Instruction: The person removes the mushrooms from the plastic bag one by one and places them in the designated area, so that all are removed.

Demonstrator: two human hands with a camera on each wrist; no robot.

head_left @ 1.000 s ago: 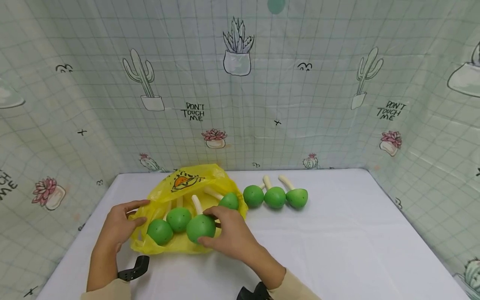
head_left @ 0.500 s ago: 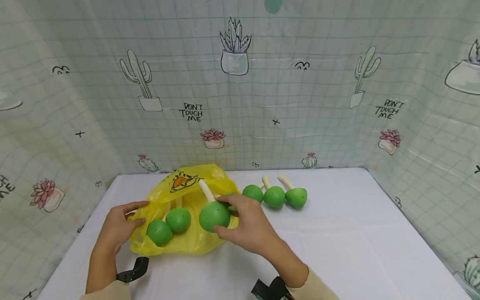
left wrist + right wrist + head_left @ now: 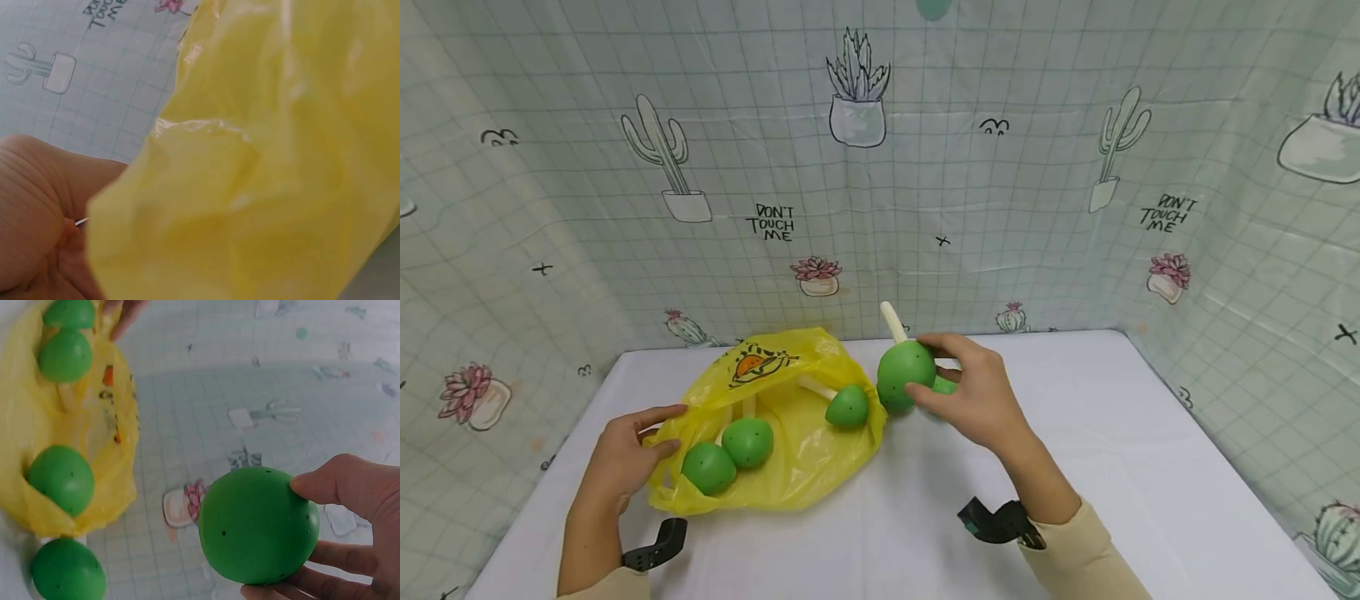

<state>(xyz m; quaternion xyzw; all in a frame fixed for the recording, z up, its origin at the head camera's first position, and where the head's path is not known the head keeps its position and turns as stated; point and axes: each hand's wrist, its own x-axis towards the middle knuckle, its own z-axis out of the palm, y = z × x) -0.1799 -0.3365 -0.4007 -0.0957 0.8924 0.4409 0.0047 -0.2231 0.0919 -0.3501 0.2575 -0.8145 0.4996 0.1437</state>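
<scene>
Green toy mushroom (image 3: 904,375) pinched in right hand (image 3: 973,387); plastic bag (image 3: 812,352) against left hand (image 3: 619,458), fingers (image 3: 658,414) spread; steady, even grip advisable.

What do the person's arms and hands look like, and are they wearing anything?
The left hand and right hand wear no gloves. Beige sleeves cover part of the arms, and a curved black gadget sits near each cuff.

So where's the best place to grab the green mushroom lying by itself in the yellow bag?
Probably by its round green cap, coming from the front: the cap faces the open mouth of the yellow bag, while the thin pale stem points back inside, harder to reach.
</scene>
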